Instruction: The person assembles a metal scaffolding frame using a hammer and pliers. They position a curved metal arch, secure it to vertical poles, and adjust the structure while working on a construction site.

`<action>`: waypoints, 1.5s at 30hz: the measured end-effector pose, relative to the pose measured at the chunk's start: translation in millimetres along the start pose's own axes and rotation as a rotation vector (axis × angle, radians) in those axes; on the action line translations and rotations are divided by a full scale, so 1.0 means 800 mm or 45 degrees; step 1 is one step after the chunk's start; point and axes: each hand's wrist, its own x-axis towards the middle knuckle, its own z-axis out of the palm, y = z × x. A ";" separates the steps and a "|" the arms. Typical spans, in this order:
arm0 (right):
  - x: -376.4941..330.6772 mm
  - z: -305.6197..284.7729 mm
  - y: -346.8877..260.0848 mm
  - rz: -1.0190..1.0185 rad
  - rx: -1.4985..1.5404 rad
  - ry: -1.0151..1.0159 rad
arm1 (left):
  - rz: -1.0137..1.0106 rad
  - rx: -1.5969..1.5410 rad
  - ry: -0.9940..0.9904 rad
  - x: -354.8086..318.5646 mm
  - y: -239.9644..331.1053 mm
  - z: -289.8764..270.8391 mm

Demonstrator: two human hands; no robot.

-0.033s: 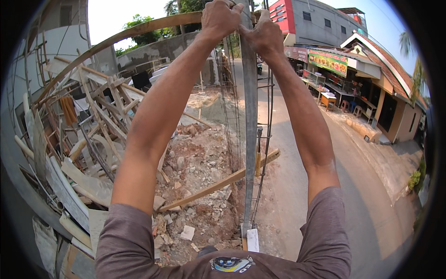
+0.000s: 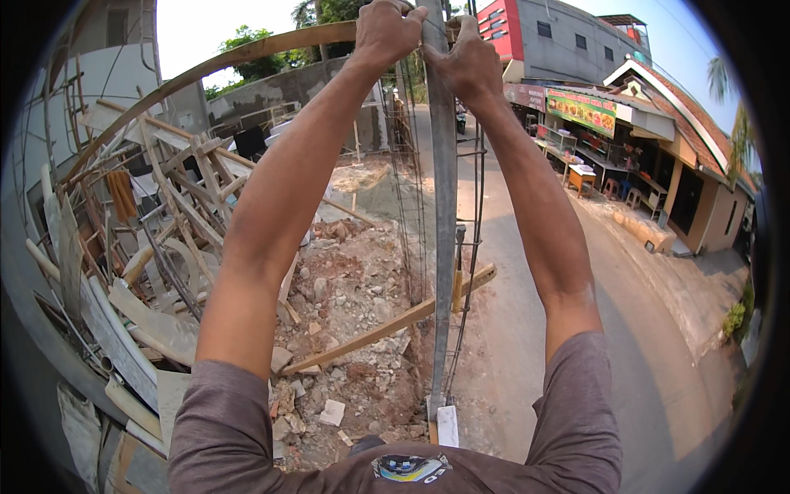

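Observation:
A long grey board (image 2: 444, 206) stands upright in front of me, its lower end by a small white block (image 2: 447, 426). High up, my left hand (image 2: 385, 37) is closed at the board's left edge, its thumb reaching toward the face. My right hand (image 2: 467, 64) grips the right edge, thumb pressed against the board and fingers bent over behind it. A wooden strip (image 2: 255, 49) runs from behind my left hand to the far left. Thin steel rebar (image 2: 477, 189) rises beside the board, with a hammer (image 2: 457, 288) hanging there. Some fingertips are hidden.
A wooden plank (image 2: 370, 337) slants over the rubble (image 2: 346, 284) below. Piled timber and scrap (image 2: 177, 198) fill the left side. Another rebar cage (image 2: 407, 181) stands further off. To the right run a road (image 2: 625, 354) and a food stall with a banner (image 2: 580, 111).

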 end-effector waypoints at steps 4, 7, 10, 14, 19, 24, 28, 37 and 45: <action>-0.004 -0.005 -0.003 -0.059 0.041 -0.125 | -0.195 -0.244 -0.135 0.012 -0.017 0.001; 0.001 0.003 0.014 -0.267 -0.035 -0.048 | -0.155 -0.188 -0.154 0.030 -0.029 0.008; 0.004 0.000 0.018 -0.368 -0.136 -0.102 | -0.092 0.105 -0.040 0.049 -0.040 0.009; 0.009 -0.021 0.008 -0.304 -0.292 -0.364 | -0.079 0.234 0.172 0.038 -0.044 0.007; 0.023 -0.028 0.020 -0.459 -0.310 -0.331 | 0.226 0.355 0.448 0.021 -0.041 0.018; 0.020 -0.030 0.010 -0.420 -0.353 -0.428 | 0.219 0.627 0.151 0.017 -0.049 0.026; 0.022 -0.021 -0.001 -0.422 -0.446 -0.442 | 0.288 0.449 -0.163 0.041 -0.064 0.015; 0.022 -0.027 -0.020 -0.397 -0.530 -0.412 | 0.105 -0.333 0.441 -0.047 -0.067 0.031; 0.012 -0.027 -0.028 -0.330 -0.523 -0.381 | -0.389 -1.177 0.139 -0.061 -0.126 0.082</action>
